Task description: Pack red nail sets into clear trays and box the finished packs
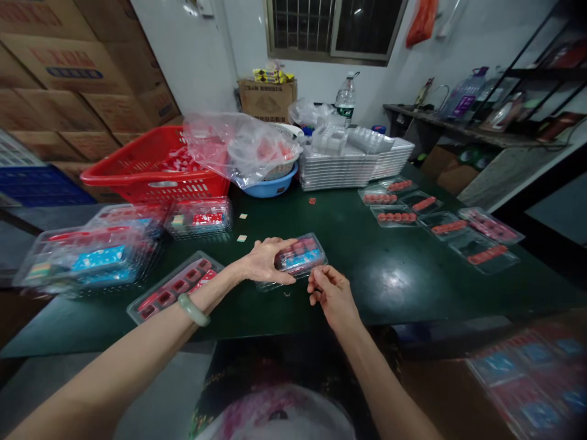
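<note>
A clear plastic box [303,259] with red pieces and a blue patterned strip lies on the green table in front of me. My left hand [265,261], a pale green bangle on its wrist, grips the box's left end, thumb on the near side and fingers across the top. At the near right corner is my right hand [334,294], its fingers curled and pinched together; whatever they may hold is hidden. To the left of the box, partly behind my left forearm, sits another clear tray [181,282] with red compartments and a red patterned strip.
Filled clear boxes [98,260] are stacked at the left, before a red basket [156,177]. Stacks of empty trays [339,168] stand at the back beside a blue basin [270,186]. Several open trays with red rounds [397,217] lie right. Packed boxes [536,373] sit low at right.
</note>
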`<control>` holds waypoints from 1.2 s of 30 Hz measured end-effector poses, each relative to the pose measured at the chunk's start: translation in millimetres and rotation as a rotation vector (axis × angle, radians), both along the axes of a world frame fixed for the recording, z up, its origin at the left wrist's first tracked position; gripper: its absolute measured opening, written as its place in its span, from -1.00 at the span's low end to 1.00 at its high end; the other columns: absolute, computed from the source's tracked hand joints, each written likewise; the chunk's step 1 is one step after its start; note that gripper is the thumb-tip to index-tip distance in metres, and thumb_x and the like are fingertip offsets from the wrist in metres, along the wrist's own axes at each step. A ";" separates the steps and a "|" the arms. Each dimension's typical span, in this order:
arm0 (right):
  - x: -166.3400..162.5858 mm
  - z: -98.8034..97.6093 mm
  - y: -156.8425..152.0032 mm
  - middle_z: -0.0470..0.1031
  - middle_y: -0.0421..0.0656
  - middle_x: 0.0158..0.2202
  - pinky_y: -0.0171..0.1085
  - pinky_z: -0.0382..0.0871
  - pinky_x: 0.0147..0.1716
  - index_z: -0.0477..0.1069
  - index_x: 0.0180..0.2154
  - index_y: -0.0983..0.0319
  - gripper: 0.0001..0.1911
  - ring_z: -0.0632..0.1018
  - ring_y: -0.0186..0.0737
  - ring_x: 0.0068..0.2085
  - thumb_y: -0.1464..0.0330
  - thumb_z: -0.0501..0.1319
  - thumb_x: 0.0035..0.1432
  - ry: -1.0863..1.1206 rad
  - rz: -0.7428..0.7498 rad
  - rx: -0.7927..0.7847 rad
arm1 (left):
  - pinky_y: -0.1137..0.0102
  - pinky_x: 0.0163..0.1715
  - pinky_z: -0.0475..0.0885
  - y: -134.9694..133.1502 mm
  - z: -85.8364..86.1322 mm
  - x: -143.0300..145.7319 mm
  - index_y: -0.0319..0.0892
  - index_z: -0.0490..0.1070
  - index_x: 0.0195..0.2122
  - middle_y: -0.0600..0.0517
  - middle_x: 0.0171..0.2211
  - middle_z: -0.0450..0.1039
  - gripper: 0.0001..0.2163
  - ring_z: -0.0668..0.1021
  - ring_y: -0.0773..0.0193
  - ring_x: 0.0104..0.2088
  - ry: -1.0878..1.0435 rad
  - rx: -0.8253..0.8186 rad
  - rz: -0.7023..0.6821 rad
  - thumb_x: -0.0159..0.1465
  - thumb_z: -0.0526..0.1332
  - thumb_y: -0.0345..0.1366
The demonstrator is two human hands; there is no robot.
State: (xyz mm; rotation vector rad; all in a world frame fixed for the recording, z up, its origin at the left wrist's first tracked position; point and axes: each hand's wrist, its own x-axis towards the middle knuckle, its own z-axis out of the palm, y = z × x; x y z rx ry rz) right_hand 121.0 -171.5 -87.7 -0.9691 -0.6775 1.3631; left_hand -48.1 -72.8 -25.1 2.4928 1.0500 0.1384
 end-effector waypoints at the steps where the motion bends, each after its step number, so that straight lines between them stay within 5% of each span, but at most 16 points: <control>1: -0.8 -0.2 1.5 0.35 -0.22 -0.49 -0.47 0.26 -0.73 0.34 -0.44 0.27 -0.77 0.40 -0.41 -0.53 0.24 0.26 -0.01 0.021 0.009 0.019 | 0.07 -0.02 0.15 0.2 1.5 -1.3 -0.05 0.02 0.20 -0.15 0.02 0.23 -0.16 0.29 -0.08 0.02 -0.011 -0.024 0.003 -0.09 0.28 0.07; 18: -4.8 -2.7 4.8 0.38 -0.22 -0.49 -0.45 0.26 -0.74 0.33 -0.46 0.27 -0.77 0.38 -0.41 -0.55 0.25 0.29 -0.07 0.071 0.093 -0.073 | 0.27 -0.09 0.31 12.0 15.6 -8.8 -0.14 0.12 0.16 -0.12 0.04 0.27 -0.20 0.40 0.07 -0.05 -0.122 -0.335 0.076 -0.11 0.35 -0.08; 30: -2.4 0.9 9.6 0.41 -0.21 -0.51 -0.42 0.30 -0.73 0.35 -0.47 0.28 -0.74 0.39 -0.41 -0.58 0.26 0.33 -0.16 0.089 0.144 -0.184 | 0.24 -0.09 0.31 22.1 20.4 -11.0 -0.19 0.14 0.15 -0.12 0.02 0.34 -0.24 0.42 0.06 -0.03 -0.266 -0.625 0.081 -0.09 0.36 -0.21; 34: -1.4 -0.8 8.8 0.39 -0.19 -0.53 -0.38 0.28 -0.74 0.35 -0.46 0.29 -0.79 0.37 -0.39 -0.62 0.27 0.26 -0.10 -0.106 0.125 -0.260 | 0.25 -0.12 0.33 18.1 24.4 -6.9 -0.21 0.14 0.15 -0.12 -0.01 0.37 -0.24 0.45 0.07 -0.08 -0.233 -0.600 0.138 -0.10 0.35 -0.21; 36: -1.3 -2.9 3.7 0.37 -0.20 -0.55 -0.34 0.31 -0.71 0.34 -0.45 0.27 -0.83 0.37 -0.36 -0.62 0.28 0.21 -0.05 -0.333 -0.008 -0.229 | 0.25 -0.15 0.35 14.2 24.9 -3.5 -0.22 0.12 0.16 -0.11 -0.04 0.40 -0.22 0.47 0.06 -0.11 -0.222 -0.578 0.198 -0.11 0.35 -0.22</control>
